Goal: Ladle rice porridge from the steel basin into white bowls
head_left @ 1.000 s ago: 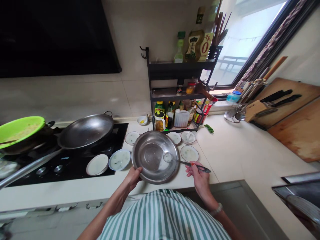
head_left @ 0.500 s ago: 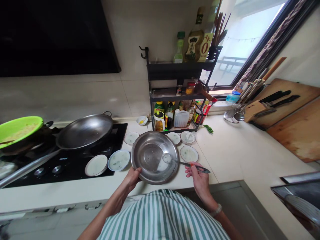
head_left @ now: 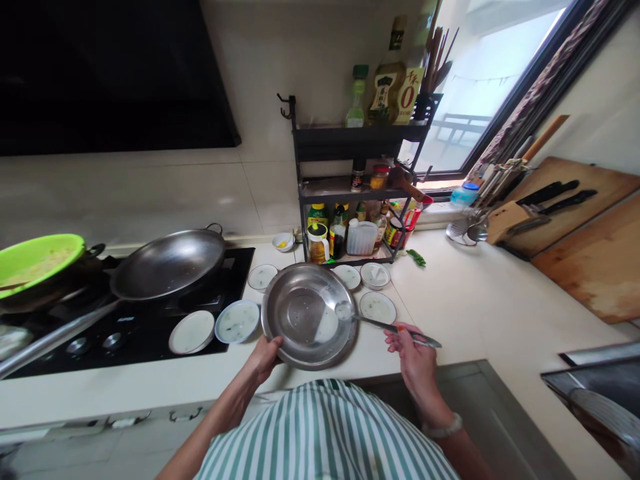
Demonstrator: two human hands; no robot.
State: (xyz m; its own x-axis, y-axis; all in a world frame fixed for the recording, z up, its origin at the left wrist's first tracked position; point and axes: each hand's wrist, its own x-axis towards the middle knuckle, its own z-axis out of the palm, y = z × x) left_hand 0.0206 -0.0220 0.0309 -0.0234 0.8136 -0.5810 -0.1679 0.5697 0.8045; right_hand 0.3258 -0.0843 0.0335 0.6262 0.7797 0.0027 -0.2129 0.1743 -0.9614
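So the left hand (head_left: 265, 358) is gripping the near left rim of the basin (head_left: 297, 315), fingers closed on it, and the right hand (head_left: 415, 355) is gripping the ladle (head_left: 373, 321) by its handle, with the scoop lying inside by the right wall. The basin is sitting in among the bowls near the counter (head_left: 465, 287) front, apparently tilting right, liquid (head_left: 327, 325) pooling on that side. That's what's worrying me: one hand is doing the holding, so a slipping thumb could be sending liquid over the low edge towards the right-hand bowl (head_left: 379, 325). Pushing the ladle hard against that wall could be tipping it too. Can't really tell from up here whether the basin's bottom is touching the counter.
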